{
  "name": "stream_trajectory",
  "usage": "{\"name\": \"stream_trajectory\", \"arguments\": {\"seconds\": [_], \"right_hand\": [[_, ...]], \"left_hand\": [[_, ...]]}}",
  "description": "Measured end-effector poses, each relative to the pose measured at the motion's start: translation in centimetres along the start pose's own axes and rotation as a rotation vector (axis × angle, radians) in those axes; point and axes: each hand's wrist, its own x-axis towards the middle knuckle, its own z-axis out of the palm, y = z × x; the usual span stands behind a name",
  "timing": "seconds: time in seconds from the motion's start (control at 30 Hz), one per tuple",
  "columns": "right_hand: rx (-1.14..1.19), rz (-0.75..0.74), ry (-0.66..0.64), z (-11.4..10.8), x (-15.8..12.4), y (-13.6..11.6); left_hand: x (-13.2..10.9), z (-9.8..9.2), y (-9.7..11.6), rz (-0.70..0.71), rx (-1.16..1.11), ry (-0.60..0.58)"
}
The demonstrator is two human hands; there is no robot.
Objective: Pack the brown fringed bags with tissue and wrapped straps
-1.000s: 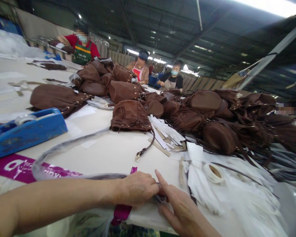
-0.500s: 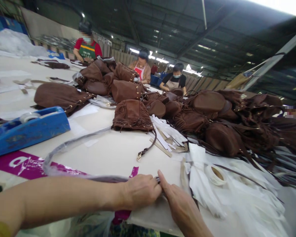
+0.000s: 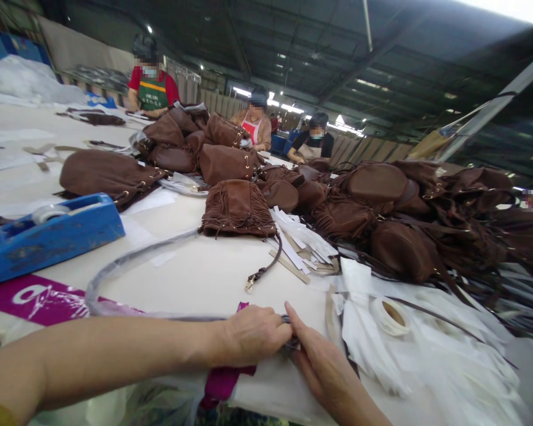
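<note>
My left hand [image 3: 255, 336] is closed around the end of a bag strap [image 3: 137, 251] sleeved in clear plastic, near the table's front edge. My right hand [image 3: 322, 367] meets it from the right, its index finger stretched along the strap's end and the other fingers bent beneath. From my hands the strap loops left and back to a brown fringed bag [image 3: 237, 207] lying on the table. A short braided brown strap with a gold clasp [image 3: 250, 283] hangs from that bag's right side.
A blue tape dispenser [image 3: 57, 236] stands at the left. Brown bags [image 3: 377, 183] are heaped across the back and right. Paper strips [image 3: 299, 236], a white roll [image 3: 391, 315] and white wrapping sheets [image 3: 453, 361] lie at the right. Several people work beyond the heap.
My right hand has shifted slightly, with its thumb side lower against the strap's end. The strap's loop has moved slightly right. The fringed bag stays in place.
</note>
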Motion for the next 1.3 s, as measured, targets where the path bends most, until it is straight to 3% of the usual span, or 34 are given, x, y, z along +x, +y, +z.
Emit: {"name": "stream_trajectory", "arguments": {"seconds": [0.1,0.17,0.37,0.53,0.63,0.73,0.83,0.9,1.0,1.17,1.3], "right_hand": [[-0.061,0.183,0.060,1.2,-0.3,-1.4],[-0.058,0.178,0.101,1.6,-0.5,-1.6],[0.137,-0.003,-0.019,0.0,-0.2,0.1],[0.177,-0.031,-0.082,-1.6,0.1,0.8],[0.169,-0.050,-0.083,-1.8,0.0,1.3],[0.051,-0.079,-0.021,-0.6,-0.5,1.1],[-0.114,-0.069,0.114,1.5,-1.0,0.0],[-0.169,-0.019,0.211,2.5,-1.2,-0.5],[-0.144,-0.013,0.263,2.8,-1.3,-0.2],[-0.064,-0.137,0.159,1.3,-0.7,1.4],[-0.025,-0.080,0.059,-0.4,0.2,1.5]], "left_hand": [[0.2,0.7,2.7,-0.144,-0.036,-0.008],[0.0,0.6,3.0,-0.145,-0.077,-0.027],[-0.2,-1.0,-1.2,-0.070,-0.197,-0.099],[0.3,-1.8,-3.4,0.228,0.010,-0.097],[0.4,-1.5,-2.2,0.218,0.044,-0.050],[0.5,-0.5,0.6,0.052,0.043,-0.021],[0.9,0.4,3.0,-0.069,0.034,-0.105],[1.0,0.6,3.3,-0.108,-0.007,-0.135],[0.8,0.2,1.9,-0.118,-0.062,-0.103],[0.3,-0.9,-1.4,0.009,-0.055,-0.114],[0.6,-0.5,-0.8,0.037,-0.013,-0.113]]}}
